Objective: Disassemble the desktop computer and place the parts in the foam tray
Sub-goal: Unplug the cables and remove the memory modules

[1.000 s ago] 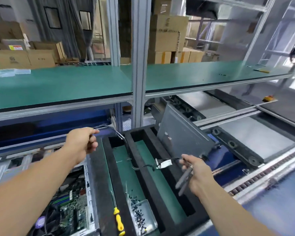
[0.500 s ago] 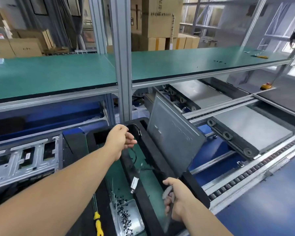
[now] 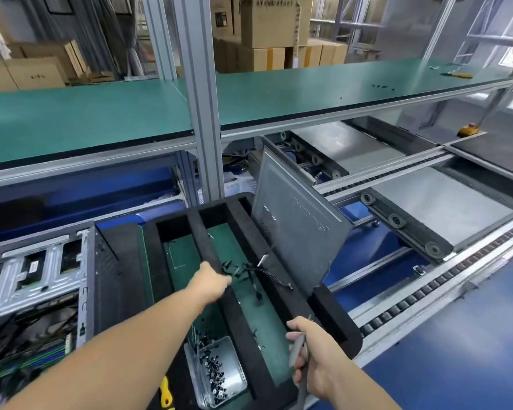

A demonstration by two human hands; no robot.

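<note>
The black foam tray point(image 3: 243, 318) lies in front of me with long green-bottomed compartments. My left hand point(image 3: 211, 281) reaches over its middle divider and grips one end of a black cable bundle point(image 3: 251, 272), whose connectors trail into the right compartment. My right hand point(image 3: 311, 353) is near the tray's front right corner, closed on a grey plier-like tool point(image 3: 298, 350). The open desktop case point(image 3: 33, 291) sits at the left, with wires and a green board inside. A grey side panel point(image 3: 296, 232) leans upright in the tray's right slot.
A metal dish of black screws point(image 3: 216, 371) rests in the tray's front compartment, with a yellow-handled screwdriver point(image 3: 165, 395) beside it. A green shelf point(image 3: 101, 113) on aluminium posts hangs over the bench. Conveyor rails and rollers point(image 3: 397, 223) run along the right.
My left hand has come down from the tray's back to its middle, bringing the cable bundle into the right compartment. My right hand with the tool has stayed near the front right.
</note>
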